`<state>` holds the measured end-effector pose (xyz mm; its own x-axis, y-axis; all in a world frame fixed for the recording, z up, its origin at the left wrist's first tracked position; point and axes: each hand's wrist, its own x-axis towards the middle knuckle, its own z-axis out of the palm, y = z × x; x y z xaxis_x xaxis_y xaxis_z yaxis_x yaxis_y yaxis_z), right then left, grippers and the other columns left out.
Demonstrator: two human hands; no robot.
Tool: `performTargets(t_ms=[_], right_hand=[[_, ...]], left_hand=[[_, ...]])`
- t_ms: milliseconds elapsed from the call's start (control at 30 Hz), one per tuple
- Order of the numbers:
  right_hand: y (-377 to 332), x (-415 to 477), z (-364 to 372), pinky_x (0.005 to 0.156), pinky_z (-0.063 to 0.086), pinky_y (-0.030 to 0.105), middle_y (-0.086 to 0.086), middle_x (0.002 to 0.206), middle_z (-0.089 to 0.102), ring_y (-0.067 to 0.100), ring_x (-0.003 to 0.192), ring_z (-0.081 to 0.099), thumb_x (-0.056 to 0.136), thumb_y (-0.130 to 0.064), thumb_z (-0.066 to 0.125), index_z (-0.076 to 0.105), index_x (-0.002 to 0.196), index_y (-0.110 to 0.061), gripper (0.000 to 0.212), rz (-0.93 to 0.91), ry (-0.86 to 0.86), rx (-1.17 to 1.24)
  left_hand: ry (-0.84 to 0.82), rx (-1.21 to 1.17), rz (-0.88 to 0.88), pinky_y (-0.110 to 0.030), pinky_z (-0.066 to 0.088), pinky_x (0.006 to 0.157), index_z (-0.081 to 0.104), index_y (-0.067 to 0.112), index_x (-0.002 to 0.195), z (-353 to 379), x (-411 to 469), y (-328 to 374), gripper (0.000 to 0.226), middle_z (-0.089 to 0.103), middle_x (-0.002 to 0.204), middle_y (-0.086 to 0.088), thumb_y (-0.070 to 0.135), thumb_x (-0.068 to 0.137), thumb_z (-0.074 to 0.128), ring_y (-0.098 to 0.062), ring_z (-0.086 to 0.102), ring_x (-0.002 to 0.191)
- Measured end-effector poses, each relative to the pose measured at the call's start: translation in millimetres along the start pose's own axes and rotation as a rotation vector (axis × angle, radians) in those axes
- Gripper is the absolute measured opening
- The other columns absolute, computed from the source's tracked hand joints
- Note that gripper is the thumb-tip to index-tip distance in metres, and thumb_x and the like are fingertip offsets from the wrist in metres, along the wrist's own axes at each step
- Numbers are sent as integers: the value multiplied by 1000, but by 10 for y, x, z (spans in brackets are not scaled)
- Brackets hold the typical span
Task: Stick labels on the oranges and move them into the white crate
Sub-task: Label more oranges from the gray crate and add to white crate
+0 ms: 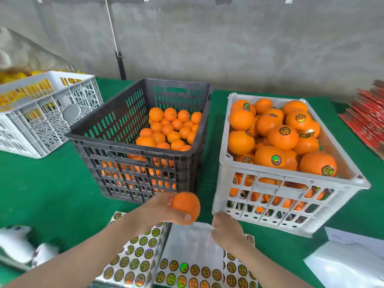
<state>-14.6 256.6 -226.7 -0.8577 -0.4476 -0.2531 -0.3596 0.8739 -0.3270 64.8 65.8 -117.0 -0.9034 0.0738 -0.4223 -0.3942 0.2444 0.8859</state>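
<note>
Both bare forearms reach forward and angle in towards each other. The left hand is raised, its palm turned rightward, with fingers and thumb curled round an orange. The right hand sits lower, just right of it, back upward. Its fingers bend down onto a label sheet, though I can't tell whether they pinch anything.

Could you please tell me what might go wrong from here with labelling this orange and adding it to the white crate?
1. The white crate is already heaped above its rim, so another orange could roll off.
2. The left hand grips the orange from one side; it might slip.
3. The right hand works at the sticker sheet; a label could crease.
</note>
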Motion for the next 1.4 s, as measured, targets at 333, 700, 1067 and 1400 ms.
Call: performTargets(t_ms=[333,700,1067,1400], right_hand=[[-260,-87,-687,69,44,10,-15,92,60,-1,81,60,88,-18,64,56,94,-31,17,-255,76,823],[28,-598,-946,66,43,8,-13,73,66,-6,71,61,81,1,67,68,85,-30,31,-206,-37,828],[1,-743,-964,68,53,21,-2,74,73,10,72,69,78,6,68,71,71,-22,29,-265,-31,906],[-3,-860,-1116,75,47,13,-5,83,71,4,83,64,77,-1,72,72,65,-24,26,-199,53,1020]], left_hand=[[-240,268,50,-39,42,102,69,18,104,104,130,124,68,63,117,0,49,44,78,-21,56,113],[-251,9,54,-24,48,91,63,-10,104,-329,143,190,102,69,102,-13,60,34,87,-24,65,98],[-267,-99,-28,-33,44,98,59,12,116,-307,168,195,108,71,110,-5,60,24,89,-22,64,105],[-420,274,-116,-36,32,112,52,15,129,-98,210,86,85,54,136,-4,42,52,78,-19,52,121]])
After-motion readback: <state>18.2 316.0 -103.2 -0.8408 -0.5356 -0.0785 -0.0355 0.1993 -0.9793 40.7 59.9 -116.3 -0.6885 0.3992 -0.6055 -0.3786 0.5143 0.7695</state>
